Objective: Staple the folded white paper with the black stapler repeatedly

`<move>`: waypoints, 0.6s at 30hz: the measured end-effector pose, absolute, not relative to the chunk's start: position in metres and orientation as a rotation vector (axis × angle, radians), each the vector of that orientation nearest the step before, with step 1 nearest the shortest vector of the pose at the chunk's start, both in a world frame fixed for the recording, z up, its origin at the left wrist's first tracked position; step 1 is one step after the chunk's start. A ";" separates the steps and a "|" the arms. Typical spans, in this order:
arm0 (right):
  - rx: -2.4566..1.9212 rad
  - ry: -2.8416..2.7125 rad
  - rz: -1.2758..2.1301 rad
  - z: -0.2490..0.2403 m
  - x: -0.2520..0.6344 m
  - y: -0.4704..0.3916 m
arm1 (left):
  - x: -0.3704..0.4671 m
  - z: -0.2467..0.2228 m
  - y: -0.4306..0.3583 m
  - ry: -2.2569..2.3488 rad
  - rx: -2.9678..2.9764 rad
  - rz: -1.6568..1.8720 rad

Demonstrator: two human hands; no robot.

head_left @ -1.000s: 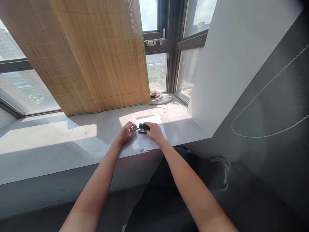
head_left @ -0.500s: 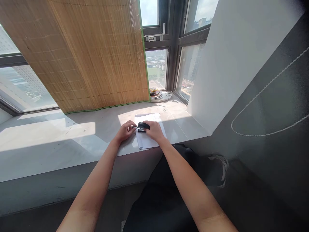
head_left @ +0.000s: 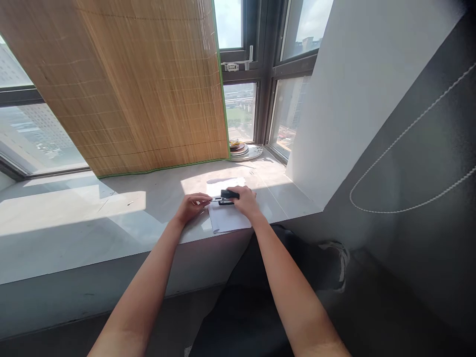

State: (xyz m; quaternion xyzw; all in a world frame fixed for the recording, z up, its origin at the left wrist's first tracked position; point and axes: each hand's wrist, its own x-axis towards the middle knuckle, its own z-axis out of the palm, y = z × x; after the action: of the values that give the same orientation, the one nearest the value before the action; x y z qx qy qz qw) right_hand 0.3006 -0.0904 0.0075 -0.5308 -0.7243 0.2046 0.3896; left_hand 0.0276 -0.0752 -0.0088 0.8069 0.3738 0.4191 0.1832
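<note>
My right hand (head_left: 245, 202) is wrapped round a black stapler (head_left: 227, 194), which lies over white paper (head_left: 229, 221) on the sill. The stapler's upper arm and base stand apart at its left end. From that end a thin silvery piece (head_left: 215, 200) sticks out toward my left hand (head_left: 192, 206). The fingertips of my left hand are pinched together on it; its exact kind is too small to make out. The paper's near edge is folded or curled at its left corner.
A white window sill (head_left: 74, 233) drops off at its front edge. A bamboo blind (head_left: 148, 89) hangs over the window to the left. Stacked plates (head_left: 243, 150) stand in the far corner. A beaded cord (head_left: 386, 212) hangs by the right wall, and a small scrap (head_left: 130, 203) lies on the left.
My right hand has moved slightly right with the stapler, away from my left hand. More of the silvery piece shows between them. My left fingers have straightened somewhat, and the view has tilted slightly.
</note>
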 end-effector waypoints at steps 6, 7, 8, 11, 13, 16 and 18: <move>-1.224 -1.887 0.553 0.006 0.311 -0.089 | 0.030 -0.008 -0.077 0.977 2.267 1.097; -1.182 -1.914 0.552 0.007 0.309 -0.090 | 0.029 -0.008 -0.077 0.999 2.266 1.106; -1.142 -1.940 0.551 0.007 0.305 -0.091 | 0.029 -0.009 -0.076 1.022 2.265 1.117; -1.056 -2.008 0.557 0.009 0.290 -0.096 | 0.029 -0.010 -0.075 1.055 2.237 1.152; -1.037 -2.046 0.542 0.008 0.279 -0.099 | 0.029 -0.010 -0.074 1.058 2.215 1.166; -1.038 -2.100 0.481 0.007 0.268 -0.103 | 0.030 -0.011 -0.074 1.098 2.217 1.150; -1.050 -2.106 0.471 0.008 0.264 -0.104 | 0.031 -0.011 -0.073 1.115 2.220 1.137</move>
State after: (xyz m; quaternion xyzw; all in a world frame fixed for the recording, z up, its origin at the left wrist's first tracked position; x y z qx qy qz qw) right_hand 0.2640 -0.1041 0.0077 -0.4079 -0.8178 0.1828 0.3625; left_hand 0.0306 -0.0734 -0.0109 0.7956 0.3997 0.4074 0.2035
